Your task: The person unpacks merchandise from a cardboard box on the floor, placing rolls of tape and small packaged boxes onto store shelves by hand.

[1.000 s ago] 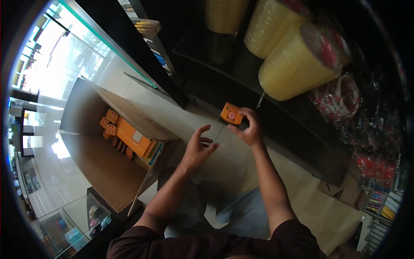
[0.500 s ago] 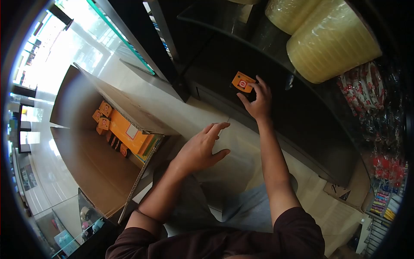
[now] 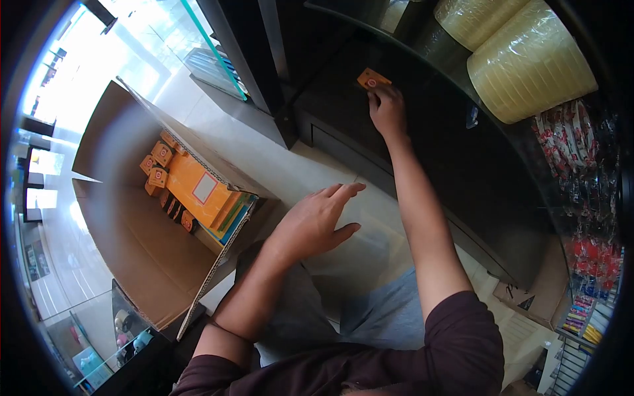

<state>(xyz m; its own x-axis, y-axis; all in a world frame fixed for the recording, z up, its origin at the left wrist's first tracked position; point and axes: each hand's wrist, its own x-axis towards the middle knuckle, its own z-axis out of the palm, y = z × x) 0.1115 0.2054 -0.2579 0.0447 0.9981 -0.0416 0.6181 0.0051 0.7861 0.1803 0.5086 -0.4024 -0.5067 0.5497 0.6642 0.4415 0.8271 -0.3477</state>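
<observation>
On the dark shelf, a small orange box (image 3: 372,78) with a round red-and-white mark lies at the far side. My right hand (image 3: 388,111) is closed at its near edge, thumb and fingers drawn together there; the fingertips are partly hidden. Over the floor, between the carton and the shelf, hovers my left hand (image 3: 314,221), holding nothing, fingers stretched and thumb apart. To its left stands an open cardboard carton (image 3: 165,264). Inside are several more small orange boxes (image 3: 158,176) and flat orange packs (image 3: 198,190), stacked with green and blue ones.
Large rolls of clear yellowish tape (image 3: 531,66) sit on a glass shelf at upper right. Below them hang plastic-wrapped goods (image 3: 571,142). A glass display panel (image 3: 214,49) stands beyond the carton. Another cardboard box (image 3: 528,300) is under the shelf at right.
My right hand has moved farther over the shelf, its fingers closing at the orange box, which now lies deeper in. My left hand stays open in nearly the same place. The view has shifted slightly.
</observation>
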